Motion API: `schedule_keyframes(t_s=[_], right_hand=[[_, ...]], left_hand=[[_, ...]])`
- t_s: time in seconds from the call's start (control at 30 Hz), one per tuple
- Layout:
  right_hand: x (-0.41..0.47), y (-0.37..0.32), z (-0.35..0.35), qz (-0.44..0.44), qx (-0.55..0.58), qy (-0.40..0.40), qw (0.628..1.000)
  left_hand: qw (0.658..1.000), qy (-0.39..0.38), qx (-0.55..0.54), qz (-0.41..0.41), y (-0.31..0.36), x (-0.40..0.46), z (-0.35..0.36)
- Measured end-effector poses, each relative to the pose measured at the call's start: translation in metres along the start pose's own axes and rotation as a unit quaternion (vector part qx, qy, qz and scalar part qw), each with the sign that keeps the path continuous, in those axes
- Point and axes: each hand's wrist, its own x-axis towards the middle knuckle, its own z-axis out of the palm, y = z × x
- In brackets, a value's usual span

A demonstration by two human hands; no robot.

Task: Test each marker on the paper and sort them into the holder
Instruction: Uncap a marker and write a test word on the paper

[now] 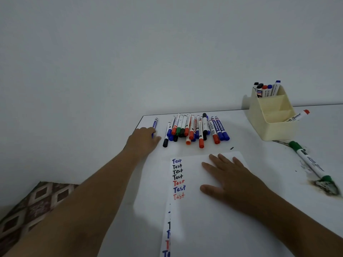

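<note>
White paper is laid on the table, with "Test" written 7 times down its left side in blue, black and red. The right hand is pressed flat on the sheet, fingers straight and spread. The left hand is placed over the lower end of a single blue marker lying apart from the rest; its fingers appear curled over the marker, though a true grip cannot be confirmed. A pile of markers is seen just beyond the paper. The cream holder stands at the far right, with 5 markers upright in its rear compartment and a red-capped marker leaning from its front one. A green marker lies beside the holder on a stained patch.
</note>
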Motion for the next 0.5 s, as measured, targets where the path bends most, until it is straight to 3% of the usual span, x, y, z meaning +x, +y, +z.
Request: schedule_keyframes(t_s=[0.3,0.5], right_hand=[[-0.002,-0.001,-0.003,-0.002,0.012,0.000,1.000],[-0.004,-0.003,-0.004,0.009,0.048,0.013,0.999]], left_hand=[[0.985,0.059,-0.148,-0.072,-0.009,-0.005,0.002],[0.963,0.084,-0.253,-0.028,0.020,-0.033,-0.018]])
